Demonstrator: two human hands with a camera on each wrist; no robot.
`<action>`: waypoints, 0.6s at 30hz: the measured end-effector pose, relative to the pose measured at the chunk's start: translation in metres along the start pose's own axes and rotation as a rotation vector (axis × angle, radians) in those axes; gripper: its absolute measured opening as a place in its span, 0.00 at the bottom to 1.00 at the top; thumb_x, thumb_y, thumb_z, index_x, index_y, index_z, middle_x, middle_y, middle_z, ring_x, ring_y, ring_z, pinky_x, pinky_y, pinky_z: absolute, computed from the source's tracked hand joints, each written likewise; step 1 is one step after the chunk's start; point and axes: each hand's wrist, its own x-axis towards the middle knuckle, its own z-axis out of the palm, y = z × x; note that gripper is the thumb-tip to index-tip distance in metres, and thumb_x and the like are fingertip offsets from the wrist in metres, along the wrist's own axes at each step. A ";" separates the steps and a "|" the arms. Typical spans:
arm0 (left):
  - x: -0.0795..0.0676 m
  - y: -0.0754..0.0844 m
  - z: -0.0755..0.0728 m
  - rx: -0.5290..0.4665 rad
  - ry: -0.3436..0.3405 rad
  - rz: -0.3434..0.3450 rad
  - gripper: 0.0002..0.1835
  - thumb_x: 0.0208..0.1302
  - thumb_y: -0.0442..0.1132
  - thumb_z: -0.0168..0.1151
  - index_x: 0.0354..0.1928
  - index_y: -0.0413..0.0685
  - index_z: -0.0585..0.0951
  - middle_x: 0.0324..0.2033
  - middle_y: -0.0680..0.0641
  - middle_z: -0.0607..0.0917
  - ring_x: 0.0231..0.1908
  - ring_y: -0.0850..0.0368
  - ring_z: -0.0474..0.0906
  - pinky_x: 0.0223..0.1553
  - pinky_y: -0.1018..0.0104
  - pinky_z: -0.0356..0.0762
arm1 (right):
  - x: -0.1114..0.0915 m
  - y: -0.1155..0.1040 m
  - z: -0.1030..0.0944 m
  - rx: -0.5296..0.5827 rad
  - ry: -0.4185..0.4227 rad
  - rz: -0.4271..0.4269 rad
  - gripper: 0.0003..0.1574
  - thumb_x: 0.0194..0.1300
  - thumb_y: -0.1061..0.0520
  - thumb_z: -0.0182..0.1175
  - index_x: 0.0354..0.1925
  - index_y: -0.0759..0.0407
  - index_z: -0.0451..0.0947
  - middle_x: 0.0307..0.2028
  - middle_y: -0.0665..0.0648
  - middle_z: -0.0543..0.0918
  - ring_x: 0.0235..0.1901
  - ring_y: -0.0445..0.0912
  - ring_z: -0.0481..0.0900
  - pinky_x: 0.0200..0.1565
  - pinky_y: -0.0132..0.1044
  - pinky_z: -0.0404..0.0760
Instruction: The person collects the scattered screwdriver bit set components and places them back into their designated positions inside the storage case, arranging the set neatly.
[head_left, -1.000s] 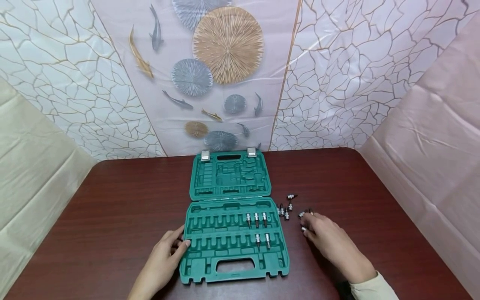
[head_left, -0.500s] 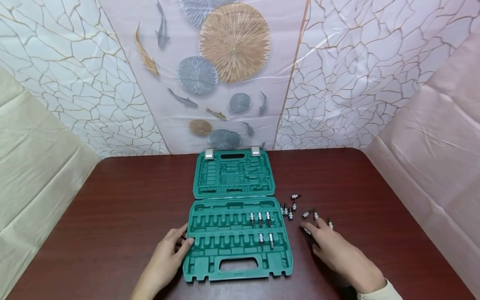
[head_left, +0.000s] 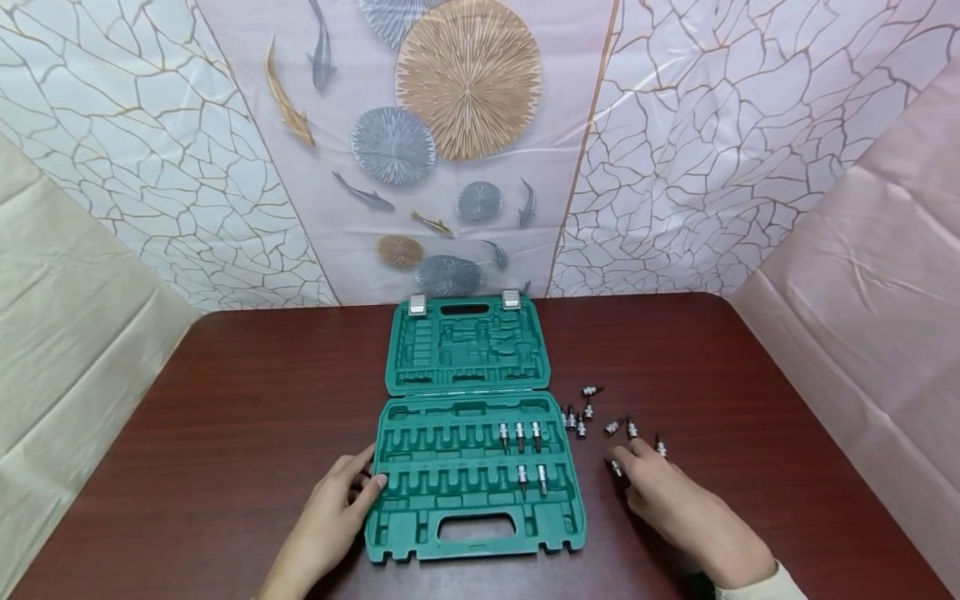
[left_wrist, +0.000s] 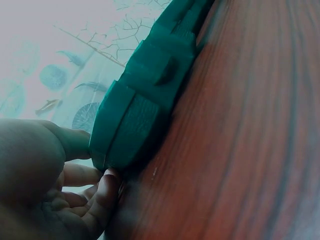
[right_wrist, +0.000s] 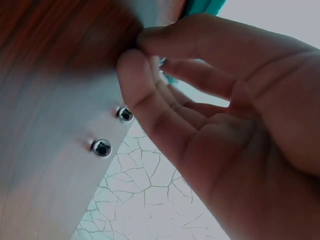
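Where the left grip [head_left: 326, 508] sits: right at the left edge of the green case [head_left: 474, 549], thumb on the rim, fingers tucked against the side wall, and it has hold of that edge.
Right grip [head_left: 686, 508]: down on the bench to the right of the case, and it's narrow, thumb and finger nearly tip to tip; whether anything is pinched between them, I can't tell.
Nearest bit [head_left: 617, 468]: here it is, just at those fingertips, silver at one end, dark at the other.
Case tray: lying open, and there they are, five seated bits [head_left: 520, 437], three in the far row, two in the near row, all toward the right.
Loose bits [head_left: 588, 411]: eight scattered beyond the right fingers, some tight against the case's right edge, one farther out to the right.
Lid [head_left: 466, 358]: folded right back, two silver latches [head_left: 417, 306] on its far edge.
Bench [head_left: 285, 375]: dark reddish wood under it all.
Backdrop [head_left: 555, 50]: printed cloth, discs and fish up the middle.
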 end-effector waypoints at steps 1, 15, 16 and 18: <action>0.000 0.000 0.000 0.002 0.000 0.001 0.30 0.81 0.41 0.59 0.77 0.34 0.68 0.47 0.48 0.79 0.40 0.60 0.76 0.38 0.63 0.79 | 0.000 -0.001 0.000 -0.023 0.003 -0.004 0.25 0.48 0.78 0.69 0.46 0.68 0.80 0.35 0.59 0.76 0.31 0.48 0.76 0.28 0.41 0.77; -0.001 0.000 0.000 -0.001 0.005 0.012 0.30 0.81 0.40 0.60 0.77 0.34 0.68 0.47 0.47 0.79 0.38 0.60 0.76 0.38 0.64 0.78 | 0.004 0.004 -0.002 -0.061 0.035 -0.073 0.16 0.49 0.67 0.72 0.33 0.58 0.75 0.28 0.48 0.75 0.27 0.39 0.73 0.27 0.39 0.75; -0.001 -0.001 0.000 -0.001 0.006 0.007 0.30 0.81 0.40 0.60 0.77 0.35 0.68 0.47 0.48 0.79 0.38 0.59 0.76 0.38 0.64 0.78 | 0.005 0.006 -0.001 -0.038 0.045 -0.086 0.16 0.48 0.67 0.72 0.33 0.59 0.76 0.27 0.47 0.74 0.27 0.38 0.70 0.27 0.38 0.74; -0.002 -0.002 0.000 0.003 0.005 0.001 0.30 0.81 0.40 0.60 0.77 0.35 0.69 0.47 0.48 0.79 0.39 0.59 0.76 0.38 0.64 0.78 | 0.006 0.007 -0.001 0.018 0.067 -0.118 0.16 0.48 0.69 0.72 0.36 0.62 0.78 0.27 0.46 0.73 0.26 0.35 0.67 0.26 0.35 0.71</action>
